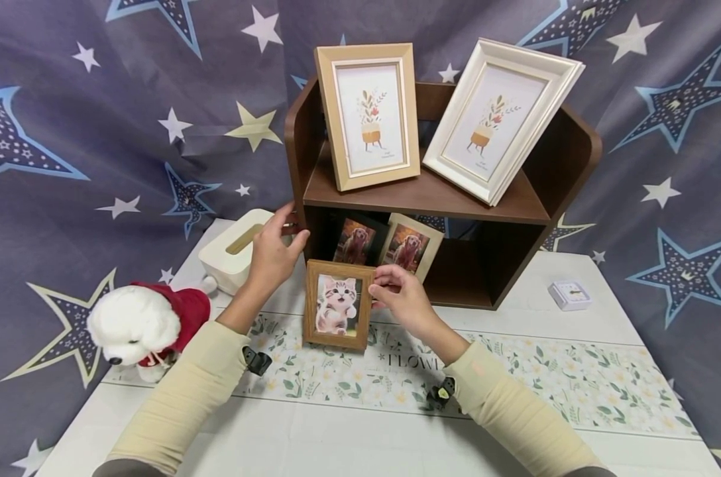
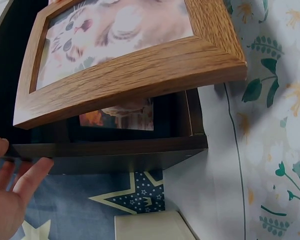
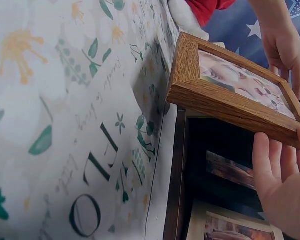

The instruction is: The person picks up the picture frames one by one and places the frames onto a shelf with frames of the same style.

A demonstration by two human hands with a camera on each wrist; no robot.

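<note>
A wooden picture frame (image 1: 338, 339) with a kitten picture is held up in front of the shelf's lower compartment. My right hand (image 1: 405, 301) pinches its right edge, thumb on the front and fingers behind; the right wrist view shows the fingers (image 3: 275, 162) along its underside. My left hand (image 1: 274, 252) grips the front edge of the dark brown shelf's left side panel (image 1: 296, 159). In the left wrist view its fingers (image 2: 32, 180) lie on the panel's outer face. Behind the kitten frame, a dark frame (image 1: 354, 242) and a cream frame (image 1: 433, 246) stand inside, both partly hidden.
On the upper shelf stand a light wood frame (image 1: 375, 182) and a tilted white frame (image 1: 551, 99). A cream tissue box (image 1: 226, 265) and a white plush dog (image 1: 135, 321) are at the left. A small white clock (image 1: 569, 295) sits right. A floral runner (image 1: 551, 374) crosses the table.
</note>
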